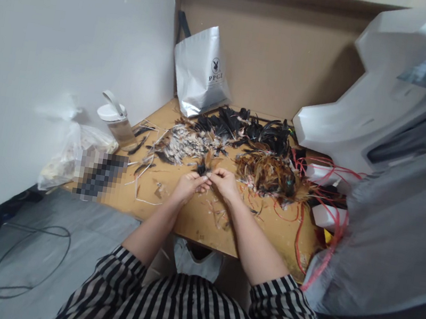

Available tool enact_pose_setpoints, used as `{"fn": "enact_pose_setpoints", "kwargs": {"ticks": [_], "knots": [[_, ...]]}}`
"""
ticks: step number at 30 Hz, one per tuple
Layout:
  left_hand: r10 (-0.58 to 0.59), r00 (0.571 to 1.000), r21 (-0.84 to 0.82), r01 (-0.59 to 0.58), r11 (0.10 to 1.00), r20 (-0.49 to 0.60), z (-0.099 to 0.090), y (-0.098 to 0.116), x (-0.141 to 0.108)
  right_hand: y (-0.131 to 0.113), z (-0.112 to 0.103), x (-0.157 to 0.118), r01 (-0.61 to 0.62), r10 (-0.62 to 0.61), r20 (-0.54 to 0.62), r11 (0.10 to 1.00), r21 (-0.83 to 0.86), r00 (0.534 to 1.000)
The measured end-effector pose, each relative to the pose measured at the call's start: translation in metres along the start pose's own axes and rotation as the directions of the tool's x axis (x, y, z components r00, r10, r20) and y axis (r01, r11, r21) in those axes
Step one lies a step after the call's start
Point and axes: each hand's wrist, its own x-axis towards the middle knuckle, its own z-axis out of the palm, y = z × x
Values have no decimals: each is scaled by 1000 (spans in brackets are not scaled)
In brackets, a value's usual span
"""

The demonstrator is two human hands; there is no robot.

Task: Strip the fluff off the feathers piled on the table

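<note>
Both hands meet over the middle of the wooden table. My left hand is closed, its fingers pinched round the base of a small feather bunch, dark below with brown tips pointing up and away. Touching the same base from the right, my right hand is closed in a pinch too. Behind the hands lie a pile of pale grey feathers on the left and black feathers farther back. A heap of brown feathers sits to the right of my right hand.
A silver bag leans at the back against a cardboard panel. At left are a lidded cup and a plastic bag. Red strings trail over the right edge, beside white foam.
</note>
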Motion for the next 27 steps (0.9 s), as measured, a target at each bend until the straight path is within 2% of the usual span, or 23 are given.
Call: {"fn": "enact_pose_setpoints", "kwargs": {"ticks": [4,7,10,13,15,17,20,22,24,27], "knots": [[32,999,51,-31,998,-18,-2,-1,1,0,-2,3,-38,37,10,998,56,999],[87,992,0,-88,996,-87,-5,-1,4,-1,-10,7,-44,49,-104,998,51,993],[121,980,-75,-134,988,-159,-8,0,6,3,-23,13,21,-48,-193,990,-139,980],[132,972,-72,-149,986,-192,-10,0,7,8,-31,17,81,-155,-145,903,-421,977],[161,966,-16,-168,986,-203,-9,-1,8,9,-32,16,79,-161,-115,852,-518,980],[195,960,64,-185,981,-200,-8,-2,8,6,-29,13,75,-126,-79,880,-469,989],[244,956,169,-216,962,-163,-6,-4,7,-5,-22,6,59,-53,36,979,-198,998],[279,954,215,-251,944,-113,-5,-5,4,-12,-18,2,46,-36,111,995,-83,993],[295,954,249,-274,929,-51,-5,-4,2,-17,-16,-2,55,-41,155,995,-85,987],[294,956,286,-285,915,12,-4,-4,-2,-18,-12,-6,93,-69,155,983,-157,985]]}}
